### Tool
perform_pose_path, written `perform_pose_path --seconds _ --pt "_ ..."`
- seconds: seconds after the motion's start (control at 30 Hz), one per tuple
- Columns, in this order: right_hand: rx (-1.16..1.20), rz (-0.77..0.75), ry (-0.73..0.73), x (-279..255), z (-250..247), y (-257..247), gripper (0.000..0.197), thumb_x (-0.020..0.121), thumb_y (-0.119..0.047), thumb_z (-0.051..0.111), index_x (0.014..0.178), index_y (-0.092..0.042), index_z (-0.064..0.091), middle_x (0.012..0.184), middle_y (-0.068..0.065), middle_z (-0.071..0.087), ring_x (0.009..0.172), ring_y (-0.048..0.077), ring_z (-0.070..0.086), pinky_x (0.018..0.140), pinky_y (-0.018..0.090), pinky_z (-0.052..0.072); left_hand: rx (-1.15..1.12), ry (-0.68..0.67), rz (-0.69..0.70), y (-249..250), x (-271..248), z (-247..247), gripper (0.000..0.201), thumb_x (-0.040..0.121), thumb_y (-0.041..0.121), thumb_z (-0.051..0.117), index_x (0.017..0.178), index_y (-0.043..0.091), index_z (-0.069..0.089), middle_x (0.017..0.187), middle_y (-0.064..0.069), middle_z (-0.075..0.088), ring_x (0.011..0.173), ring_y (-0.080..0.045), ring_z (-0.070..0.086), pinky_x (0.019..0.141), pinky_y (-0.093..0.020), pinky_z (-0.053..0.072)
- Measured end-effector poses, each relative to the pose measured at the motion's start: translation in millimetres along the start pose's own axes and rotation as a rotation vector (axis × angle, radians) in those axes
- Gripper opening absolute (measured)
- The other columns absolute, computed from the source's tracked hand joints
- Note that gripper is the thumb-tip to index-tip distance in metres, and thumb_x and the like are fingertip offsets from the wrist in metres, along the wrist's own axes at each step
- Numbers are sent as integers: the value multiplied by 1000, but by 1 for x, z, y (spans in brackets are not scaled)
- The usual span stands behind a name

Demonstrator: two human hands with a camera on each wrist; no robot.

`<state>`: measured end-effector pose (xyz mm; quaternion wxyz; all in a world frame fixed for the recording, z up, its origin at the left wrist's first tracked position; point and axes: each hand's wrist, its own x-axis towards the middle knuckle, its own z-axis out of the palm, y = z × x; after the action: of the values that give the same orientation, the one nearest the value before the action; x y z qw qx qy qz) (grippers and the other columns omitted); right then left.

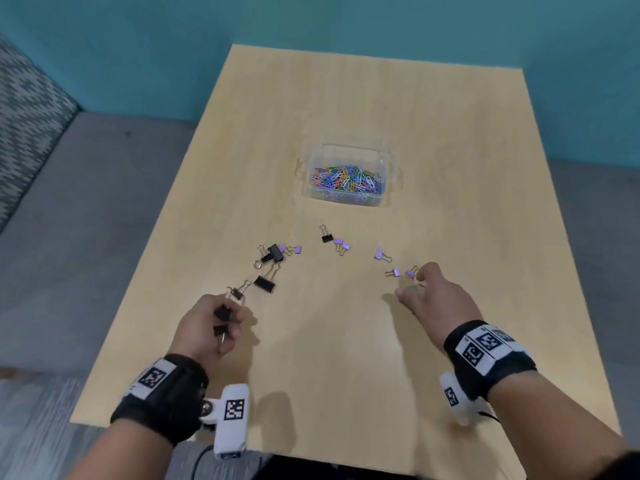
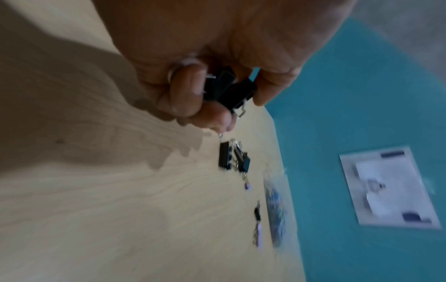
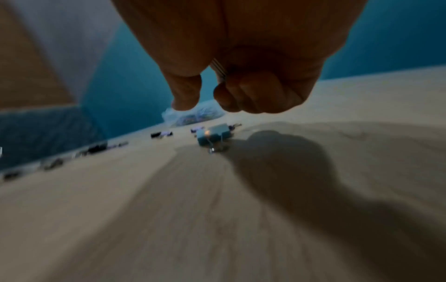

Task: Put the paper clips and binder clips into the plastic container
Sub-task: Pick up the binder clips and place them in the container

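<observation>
Black binder clips point(image 1: 221, 320): two gripped in the left hand point(image 1: 204, 329), four ahead of it
Purple binder clips point(image 1: 401, 272): seven
Right hand point(image 1: 433, 296): fingers curled, hold unclear
Plastic container point(image 1: 348, 152): beyond both hands

Clear plastic container point(image 1: 348, 152) showing multicoloured paper clips point(image 1: 346, 178); black binder clips point(image 1: 265, 283) and lilac binder clips point(image 1: 379, 253) lying on pale wood-grain table point(image 1: 450, 168); teal wall point(image 1: 104, 46) standing behind; grey zigzag-patterned upholstery point(image 1: 24, 109) showing at left.
</observation>
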<state>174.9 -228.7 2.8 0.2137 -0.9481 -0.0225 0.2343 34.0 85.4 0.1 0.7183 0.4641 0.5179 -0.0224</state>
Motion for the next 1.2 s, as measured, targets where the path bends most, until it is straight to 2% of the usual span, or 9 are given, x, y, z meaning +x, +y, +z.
perform_pose_path --seconds 0.2,0.43,0.53,0.67,0.9,1.0,1.07,1.13,1.2 --pt "-239 -1 -23 11 8 -11 46 80 -65 51 100 -27 34 75 -10 53 63 17 54 52 29 38 167 104 184 15 19 -25 11 83 3 48 76 11 44 64 -12 49 45 -18 37 39 -20 22" --pt "-183 -15 -68 16 7 -12 40 80 -59 56 97 -27 40 83 -12 58 65 12 56 54 28 40 1188 106 489 27 31 -8 42 73 54 70 91 26 44 76 14 56 70 -12 56 56 -29 37" --pt "151 60 -61 17 2 -10 45 76 -55 64 84 -15 45 72 -6 60 56 16 54 52 28 37 1390 54 537 29 42 -1 40 77 54 65 88 27 39 73 9 56 65 -14 55 54 -30 39" --pt "1116 374 -183 12 -5 9 45 77 -49 70 73 -14 42 58 5 42 46 17 29 48 26 22 1468 -12 551 38 46 1 32 87 49 55 75 27 35 69 4 55 63 -16 53 52 -30 34" --pt "1841 500 -274 -9 -5 14 24 64 -25 73 74 -8 59 82 16 66 56 21 54 50 25 51 1585 -7 676 37 48 -5 31 87 44 51 74 20 36 61 1 54 59 -24 52 50 -31 35" --pt "1843 507 -223 -3 -6 4 13 69 -16 64 72 -8 55 85 13 65 55 18 52 46 21 46 1361 11 608 33 47 -10 17 83 26 56 77 18 42 63 -4 58 59 -26 54 51 -31 37" --pt "1675 511 -139 2 -7 -6 8 78 -12 58 76 -10 50 77 8 58 49 15 44 39 20 35 909 -4 427 34 48 -11 11 77 6 57 81 16 53 71 -8 63 56 -24 52 51 -29 36" --pt "1242 430 -1 7 -6 -16 8 87 -14 57 83 -13 51 71 6 51 46 15 38 40 21 27 558 -48 272 34 46 -11 18 75 -3 53 80 12 61 69 -13 59 48 -21 42 44 -23 31" --pt "636 257 69 12 -5 -24 11 88 -28 59 92 -21 52 72 1 55 48 17 47 44 24 32 600 -50 297 31 43 -7 14 83 6 53 77 14 62 66 -11 58 49 -21 44 44 -23 32"
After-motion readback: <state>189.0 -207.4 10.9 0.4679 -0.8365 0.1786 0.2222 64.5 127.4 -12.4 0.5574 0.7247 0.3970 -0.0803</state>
